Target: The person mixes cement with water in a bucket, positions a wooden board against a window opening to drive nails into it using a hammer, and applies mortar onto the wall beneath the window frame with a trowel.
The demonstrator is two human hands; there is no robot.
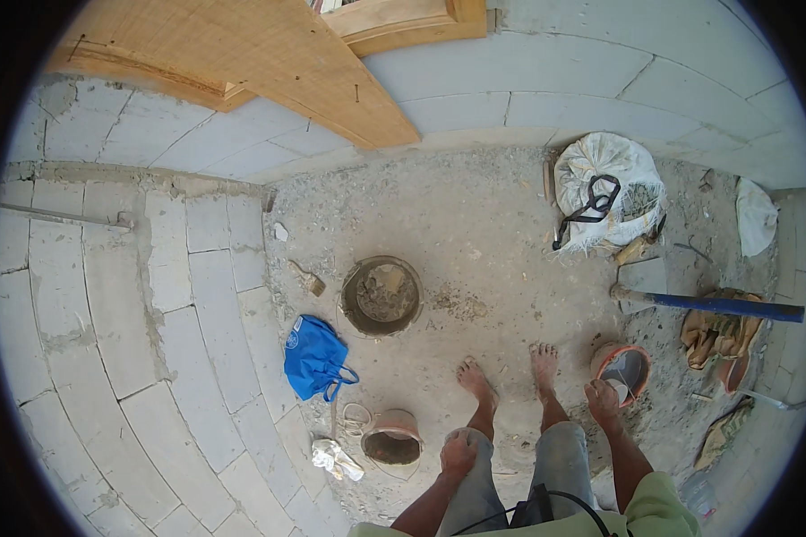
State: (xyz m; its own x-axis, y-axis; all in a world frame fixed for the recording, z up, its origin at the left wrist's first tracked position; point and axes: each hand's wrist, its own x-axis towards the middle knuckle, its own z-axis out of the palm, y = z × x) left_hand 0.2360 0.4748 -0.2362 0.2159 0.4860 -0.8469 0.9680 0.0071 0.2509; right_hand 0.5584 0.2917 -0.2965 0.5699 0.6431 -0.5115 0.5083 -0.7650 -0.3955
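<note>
My right hand [604, 403] is closed at the near side of a small orange bucket [611, 356], apparently on its wire handle; the bucket holds grey material and a pale object. My left hand [458, 455] is curled against my left knee; whether it holds anything is hidden. My bare feet stand on the dusty concrete floor [475, 224]. Ahead and left of them is a dark bucket [381, 313] with mortar-like residue inside, and another bucket [391, 425] lies left of my left hand.
Left are a block wall [188, 340], blue bag [313, 353], brush [309, 279] and white cloth [336, 456]. A wooden plank [269, 54] crosses the upper left. Right are a white sack [604, 179], blue-handled tool [716, 304] and brown cloth [716, 336].
</note>
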